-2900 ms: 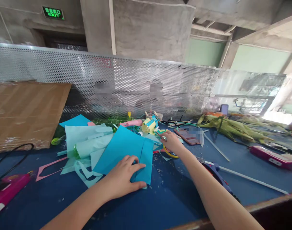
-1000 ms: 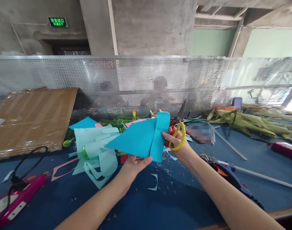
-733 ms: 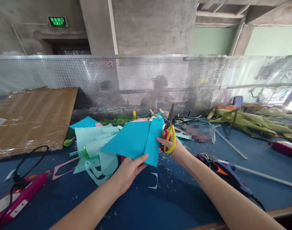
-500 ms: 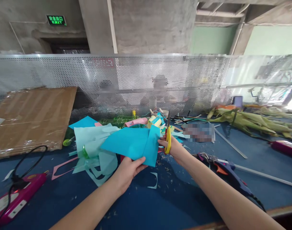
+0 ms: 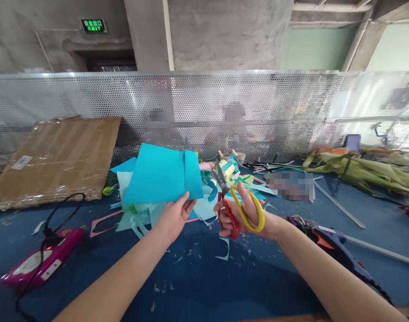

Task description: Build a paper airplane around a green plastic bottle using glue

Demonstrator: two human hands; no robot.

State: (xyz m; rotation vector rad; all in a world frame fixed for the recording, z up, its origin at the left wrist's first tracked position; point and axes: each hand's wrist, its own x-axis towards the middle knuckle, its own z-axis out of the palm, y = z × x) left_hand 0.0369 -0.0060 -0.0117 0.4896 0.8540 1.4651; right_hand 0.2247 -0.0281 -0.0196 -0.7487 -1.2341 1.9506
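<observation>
Between its thumb and fingers, my left hand (image 5: 175,217) pinches the lower edge of a folded sheet of bright blue paper (image 5: 159,174), held up above the table. A narrow flap is turned over along the sheet's right side. My right hand (image 5: 247,214) is closed through the handles of scissors (image 5: 226,197), one handle yellow and the other red. Their blades point up and to the left, slightly parted, just right of the paper and apart from it. Behind the blue sheet lie pale blue paper scraps (image 5: 125,183), partly hidden by it.
A glue gun (image 5: 338,250) lies at the right, near white sticks and corn husks (image 5: 352,172). A purple power strip (image 5: 45,264) with a black cord sits at the left before a cardboard sheet (image 5: 66,156). A perforated metal screen (image 5: 197,103) bounds the table's back, with people behind it.
My left hand has raised and turned the blue paper to the left. My right hand has moved away from its edge and turned, so both scissor handles now show.
</observation>
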